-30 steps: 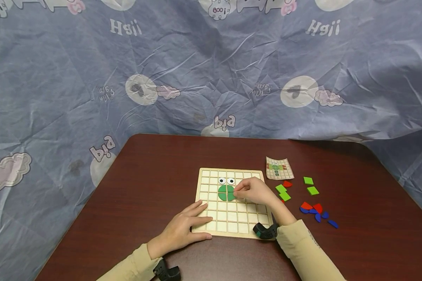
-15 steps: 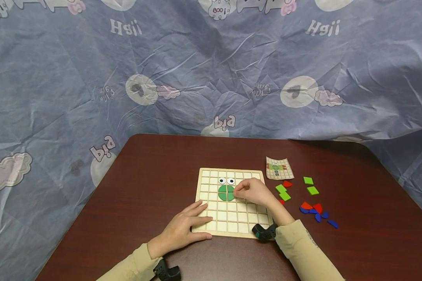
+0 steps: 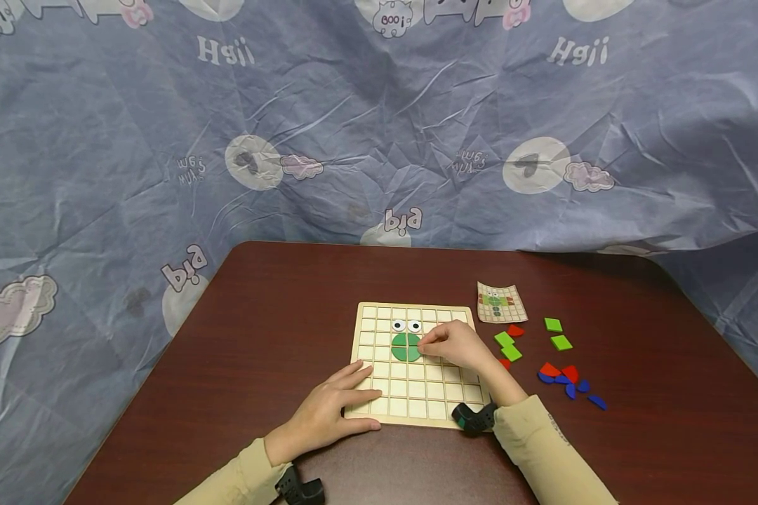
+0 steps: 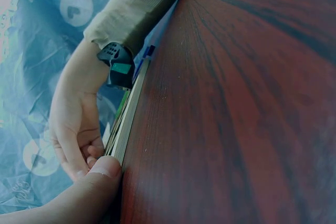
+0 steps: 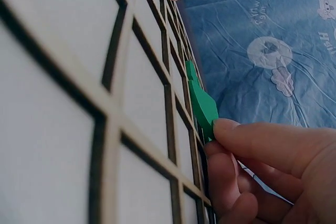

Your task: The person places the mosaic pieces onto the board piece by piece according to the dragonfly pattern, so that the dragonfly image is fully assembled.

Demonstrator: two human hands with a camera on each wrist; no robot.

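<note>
Head view: the left hand [image 3: 330, 405] lies spread on the grid board [image 3: 417, 389]; the right hand [image 3: 457, 344] meets the right edge of the green disc [image 3: 401, 352] there. Only the right wrist view shows it pinching a green piece [image 5: 204, 106]; only the left wrist view shows the left thumb [image 4: 106, 167] against the board's side.

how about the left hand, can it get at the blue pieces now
Probably not directly: the right forearm lies between the left hand and the blue pieces, so that hand would likely need to reach over.
</note>
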